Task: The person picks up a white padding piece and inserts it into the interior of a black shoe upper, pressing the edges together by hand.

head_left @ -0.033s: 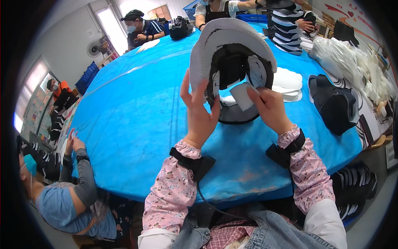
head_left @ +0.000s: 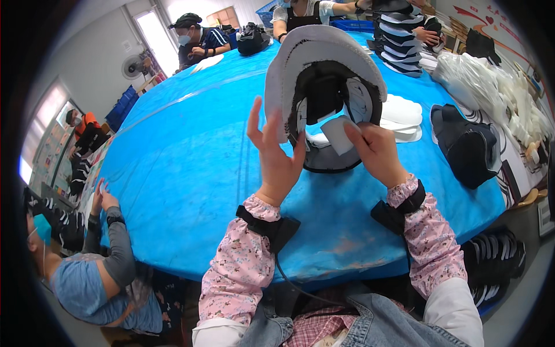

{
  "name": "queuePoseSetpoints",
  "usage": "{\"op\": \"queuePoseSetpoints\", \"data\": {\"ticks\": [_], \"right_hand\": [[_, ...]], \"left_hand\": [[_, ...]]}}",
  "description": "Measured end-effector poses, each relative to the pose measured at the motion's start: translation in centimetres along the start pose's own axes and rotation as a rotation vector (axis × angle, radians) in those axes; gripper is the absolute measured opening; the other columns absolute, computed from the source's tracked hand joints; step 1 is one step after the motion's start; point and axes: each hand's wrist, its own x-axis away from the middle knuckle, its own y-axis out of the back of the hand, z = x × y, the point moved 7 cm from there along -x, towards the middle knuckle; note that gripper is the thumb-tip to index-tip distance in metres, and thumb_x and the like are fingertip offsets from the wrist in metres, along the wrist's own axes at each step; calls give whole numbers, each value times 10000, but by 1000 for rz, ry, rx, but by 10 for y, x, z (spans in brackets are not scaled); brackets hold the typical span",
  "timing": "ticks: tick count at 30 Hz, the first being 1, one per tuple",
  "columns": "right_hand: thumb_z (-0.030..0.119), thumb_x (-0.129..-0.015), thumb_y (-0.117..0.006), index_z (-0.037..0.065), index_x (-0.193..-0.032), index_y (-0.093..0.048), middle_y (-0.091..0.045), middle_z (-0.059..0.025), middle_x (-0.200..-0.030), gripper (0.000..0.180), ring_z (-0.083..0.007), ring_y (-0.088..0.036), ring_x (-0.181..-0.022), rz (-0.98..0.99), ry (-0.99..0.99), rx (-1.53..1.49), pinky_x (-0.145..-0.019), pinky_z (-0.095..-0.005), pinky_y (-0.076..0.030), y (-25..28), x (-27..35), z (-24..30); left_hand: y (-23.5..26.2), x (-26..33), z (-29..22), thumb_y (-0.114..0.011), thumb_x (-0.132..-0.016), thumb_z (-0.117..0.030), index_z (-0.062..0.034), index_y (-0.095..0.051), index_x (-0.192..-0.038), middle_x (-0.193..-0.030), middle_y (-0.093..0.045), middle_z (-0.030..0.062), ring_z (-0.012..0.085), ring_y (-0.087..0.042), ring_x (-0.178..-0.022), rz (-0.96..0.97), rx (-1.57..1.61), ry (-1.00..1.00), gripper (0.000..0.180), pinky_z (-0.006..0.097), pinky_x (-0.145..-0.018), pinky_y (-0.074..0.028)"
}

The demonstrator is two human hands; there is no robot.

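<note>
A shoe upper (head_left: 338, 52), pale grey-white with a stitched edge and a black lining, is held up with its hollow side facing me. The blue tabletop shows through its opening. My right hand (head_left: 376, 147) is at its lower right edge, thumb pressed on a small white pad (head_left: 337, 136); its other fingers are mostly hidden. My left hand (head_left: 274, 153) is open at the left edge, fingers spread, thumb tip close to the lining. Whether it touches the upper, I cannot tell. A black upper (head_left: 465, 147) lies to the right, and white flat pieces (head_left: 400, 118) lie behind my right hand.
Before me is a table with a blue cover (head_left: 191, 168). Stacked black-and-white uppers (head_left: 399, 43) stand at the far right, near a clear plastic bag (head_left: 474, 81). People sit across the table and at the left; one person's hands (head_left: 104, 199) are at the left edge.
The fingers of my left hand have opened and shifted slightly left, away from the shoe upper. My right hand, the white pad and the upper stay nearly in place.
</note>
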Motion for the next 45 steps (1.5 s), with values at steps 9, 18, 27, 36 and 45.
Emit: {"op": "queuePoseSetpoints", "data": {"ticks": [9,18,27,36,45], "right_hand": [[186,-874,-568,-34,-635,-520,-442,-140,-523,328,-217,-408,-436,-14,0,66,-429,-326,-322,0,3,-2],[234,-858,-557,-2,-603,-541,-509,-155,-557,348,-331,-517,-498,61,-83,92,-443,-367,-376,-13,4,-9],[217,-838,-556,27,-554,-538,-512,-103,-526,342,-280,-505,-450,74,100,234,-427,-358,-378,-26,9,4],[223,-845,-547,37,-565,-554,-529,-105,-539,336,-282,-524,-465,103,99,306,-430,-365,-388,-28,13,2],[219,-854,-538,32,-577,-564,-536,-108,-540,336,-280,-533,-466,114,94,305,-431,-363,-394,-29,11,2]], "left_hand": [[-43,47,48,-636,-798,-251,-17,-534,-1078,-978,-562,225,400,-539,-908,520,83,404,379,411,-749,-447],[-31,16,21,-526,-856,-210,-20,-569,-669,-598,-546,186,380,-536,-578,469,-136,293,271,445,-487,-384],[-34,19,21,-551,-823,-173,-48,-547,-868,-707,-589,156,348,-564,-598,542,-202,267,133,422,-521,-437],[-34,18,16,-569,-811,-176,-45,-548,-866,-704,-582,142,339,-567,-596,544,-222,238,143,413,-516,-438],[-36,16,16,-573,-804,-173,-46,-546,-863,-731,-587,141,339,-572,-602,552,-220,239,142,414,-521,-443]]}}
